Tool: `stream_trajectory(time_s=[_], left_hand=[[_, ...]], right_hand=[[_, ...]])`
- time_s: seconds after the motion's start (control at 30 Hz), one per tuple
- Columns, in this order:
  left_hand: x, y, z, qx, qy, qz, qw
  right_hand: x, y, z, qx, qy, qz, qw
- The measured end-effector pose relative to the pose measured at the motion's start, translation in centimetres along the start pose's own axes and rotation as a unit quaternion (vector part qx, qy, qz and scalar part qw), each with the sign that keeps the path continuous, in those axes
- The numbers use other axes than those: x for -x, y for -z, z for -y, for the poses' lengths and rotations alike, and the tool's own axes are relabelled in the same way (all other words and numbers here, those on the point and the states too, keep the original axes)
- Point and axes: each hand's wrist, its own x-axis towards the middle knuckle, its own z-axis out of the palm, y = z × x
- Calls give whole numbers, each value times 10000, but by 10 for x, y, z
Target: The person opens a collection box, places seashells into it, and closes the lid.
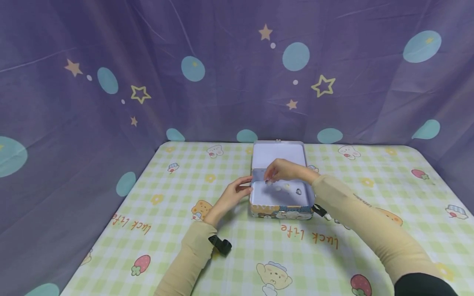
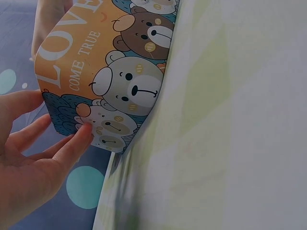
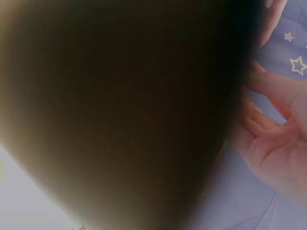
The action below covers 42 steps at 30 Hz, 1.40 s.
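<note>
An open tin box (image 1: 281,211) with cartoon bears and "LOVE" lettering stands on the table, its white lid (image 1: 278,153) raised at the back. My left hand (image 1: 233,193) rests on the box's left side; in the left wrist view, its lightly bent fingers (image 2: 74,148) touch the printed corner. Over the inside of the box, my right hand (image 1: 283,169) points its fingertips down and pinches a small greyish piece (image 1: 268,182), too small to identify. A dark round piece (image 1: 298,191) and several tiny pale bits lie in the box. A dark blur covers much of the right wrist view.
A green checked cloth (image 1: 148,238) with printed cartoons covers the table. Purple curtains (image 1: 237,102) hang behind it and at the sides. Beside the box's right front corner, partly hidden by the right forearm, are small light-coloured shapes (image 1: 327,217) that I cannot identify.
</note>
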Motion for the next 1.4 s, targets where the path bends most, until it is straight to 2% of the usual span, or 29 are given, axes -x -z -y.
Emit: stream_trajectory(time_s=[0.23,0.47,0.7,0.83,1.13,1.4], left_hand=[[1,-1,-1,28,5,-10,10000],[1,-1,-1,9,48,-8,10000],[1,-1,1,-87,-84,-32,9999],[0,-1,1,-87,-86,-19,9999],[1,-1,1,-89,-89,-23,9999],[1,0,1,-59,-85,-36,9999]], right_hand=[[7,4,3,369,-57,-116,9992],[24,8,7,260,-152,-361,9989],[49,7,11,-49,-137,-697,9975],[64,6,9,-238,-223,-975,9947],[90,1,1,20,-368,-1599,9865],[111,-1,-4,87,-359,-1921,9807]])
